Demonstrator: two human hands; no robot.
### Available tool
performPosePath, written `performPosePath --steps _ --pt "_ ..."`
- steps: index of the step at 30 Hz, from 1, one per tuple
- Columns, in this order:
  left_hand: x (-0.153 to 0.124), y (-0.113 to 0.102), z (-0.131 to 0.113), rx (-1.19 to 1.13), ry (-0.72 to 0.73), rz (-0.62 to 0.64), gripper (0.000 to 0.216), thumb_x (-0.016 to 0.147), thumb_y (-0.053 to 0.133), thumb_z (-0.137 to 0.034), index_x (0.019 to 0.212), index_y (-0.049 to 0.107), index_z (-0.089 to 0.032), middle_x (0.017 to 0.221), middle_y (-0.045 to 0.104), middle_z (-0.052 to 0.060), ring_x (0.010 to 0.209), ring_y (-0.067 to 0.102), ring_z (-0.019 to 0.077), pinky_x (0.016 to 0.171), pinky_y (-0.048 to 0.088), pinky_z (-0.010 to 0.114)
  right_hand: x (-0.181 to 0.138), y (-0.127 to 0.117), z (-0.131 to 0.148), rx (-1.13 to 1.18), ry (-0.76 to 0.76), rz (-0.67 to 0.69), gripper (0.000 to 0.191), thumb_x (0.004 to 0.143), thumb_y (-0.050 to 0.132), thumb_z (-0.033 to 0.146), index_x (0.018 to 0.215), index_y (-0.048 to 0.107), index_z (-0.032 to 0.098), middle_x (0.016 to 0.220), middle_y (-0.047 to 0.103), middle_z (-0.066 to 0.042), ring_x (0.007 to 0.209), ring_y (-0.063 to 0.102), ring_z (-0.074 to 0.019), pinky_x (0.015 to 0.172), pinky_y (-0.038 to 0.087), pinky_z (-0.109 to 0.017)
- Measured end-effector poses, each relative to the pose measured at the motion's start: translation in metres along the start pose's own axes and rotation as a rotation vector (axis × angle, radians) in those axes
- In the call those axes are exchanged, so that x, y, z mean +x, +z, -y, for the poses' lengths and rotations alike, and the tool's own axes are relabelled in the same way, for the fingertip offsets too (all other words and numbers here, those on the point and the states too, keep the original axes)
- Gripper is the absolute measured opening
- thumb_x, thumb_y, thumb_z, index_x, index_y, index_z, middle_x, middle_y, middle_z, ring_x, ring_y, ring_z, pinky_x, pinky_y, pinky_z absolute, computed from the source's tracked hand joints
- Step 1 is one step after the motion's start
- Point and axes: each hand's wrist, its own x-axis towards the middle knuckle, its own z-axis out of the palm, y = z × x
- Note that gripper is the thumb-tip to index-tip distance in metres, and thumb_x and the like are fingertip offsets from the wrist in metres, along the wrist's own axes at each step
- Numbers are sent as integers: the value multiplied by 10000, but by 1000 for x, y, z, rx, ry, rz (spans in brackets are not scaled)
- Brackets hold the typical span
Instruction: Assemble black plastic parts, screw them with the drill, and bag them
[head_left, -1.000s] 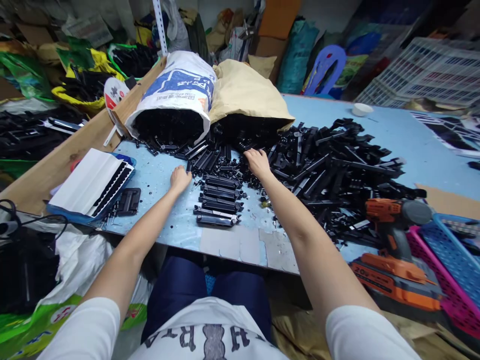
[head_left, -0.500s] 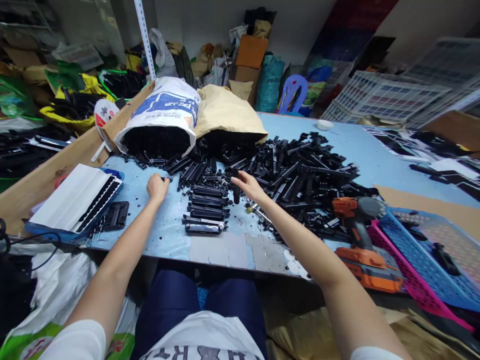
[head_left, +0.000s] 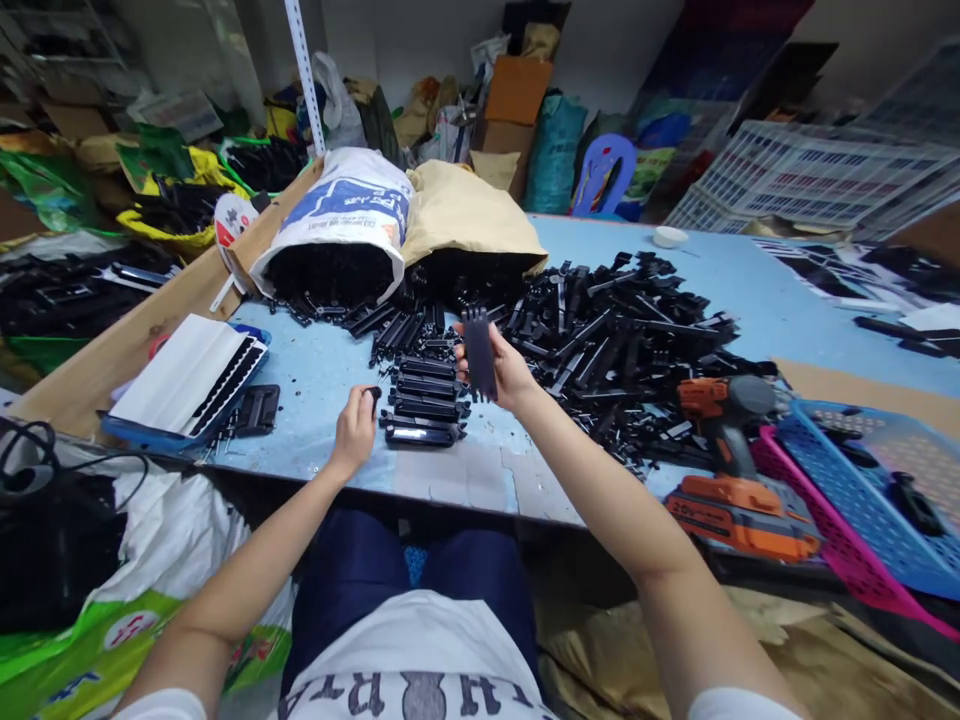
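Note:
My right hand [head_left: 511, 372] is closed around a flat black plastic part [head_left: 480, 352] with notched ends, held up over the bench. Between the fingertips of my left hand [head_left: 355, 428] is a small black piece [head_left: 373, 396], too small to name. Just beyond and between the hands, several long black parts [head_left: 426, 410] lie side by side in a stack of rows. A large loose heap of black plastic parts [head_left: 622, 340] spreads to the right of my right hand. Smaller black pieces lie behind the rows.
A white sack [head_left: 337, 205] and a tan sack [head_left: 472, 215] lie with their mouths toward me, black parts inside. An orange cordless drill [head_left: 739, 510] stands at right beside a blue basket [head_left: 825, 470]. At left sits a blue tray [head_left: 135, 428] with white strips.
My left hand has come right and nearer, toward the rows, with the small black piece. My right hand has turned the flat part so its broad face shows. The view has shifted slightly.

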Motion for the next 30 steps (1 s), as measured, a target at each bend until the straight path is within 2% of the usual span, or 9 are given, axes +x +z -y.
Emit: performPosePath --steps 5,9,12,15,17,21,24,27,30 --pt "-35 15 0 146 108 166 328 940 308 -323 1142 508 -158 906 599 75 848 592 165 753 476 298 -29 -13 -39 -151 165 -21 507 734 542 675 855 519 183 701 553 1 559 517 -105 561 459 -251" --pt "-54 31 14 394 406 442 343 936 343 -319 1204 488 -163 1042 563 115 975 549 212 819 464 352 -67 -40 -78 -898 359 183 517 688 592 669 694 514 157 605 536 -4 573 518 -137 580 430 -275" --pt "-62 48 23 604 578 620 356 922 385 -338 1210 489 -157 961 557 116 887 538 228 764 459 369 -93 -55 -106 -1532 156 91 529 705 575 674 668 555 146 700 563 -57 725 535 -188 675 411 -302" --pt "-64 60 23 709 605 648 355 915 409 -336 1220 488 -172 982 552 118 936 519 235 783 438 365 -111 -62 -124 -1817 -103 -92 574 754 548 650 1005 588 136 962 582 -122 908 524 -245 751 388 -336" --pt "-64 64 21 725 613 654 353 918 405 -326 1234 484 -190 1064 545 121 1059 481 245 843 414 366 -118 -64 -128 -1903 -193 -113 596 809 506 613 1187 519 153 1054 574 -129 949 511 -258 766 369 -351" --pt "-67 65 18 745 611 716 380 931 378 -324 1290 447 -221 1230 509 106 1244 369 254 978 333 396 -121 -71 -129 -1999 -203 -129 480 903 407 515 1195 544 160 1024 598 -129 918 510 -252 767 337 -361" --pt "-71 66 19 767 596 765 414 936 360 -352 1326 410 -223 1303 478 96 1288 335 256 1041 271 429 -118 -76 -128 -1986 -169 -153 551 890 405 548 1258 510 151 1033 595 -143 928 508 -263 775 339 -369" --pt "-72 68 23 734 599 771 414 935 358 -357 1308 428 -192 1338 455 108 1290 342 255 1054 264 449 -117 -76 -128 -1915 -139 -139 577 887 419 540 1301 477 144 1020 590 -151 951 510 -277 789 360 -384" --pt "-69 69 26 652 560 700 345 924 386 -284 1208 509 -130 1277 505 129 1243 402 250 1034 314 424 -119 -71 -126 -1639 -145 -165 493 921 383 467 1302 478 168 1043 576 -137 974 528 -256 830 398 -391"
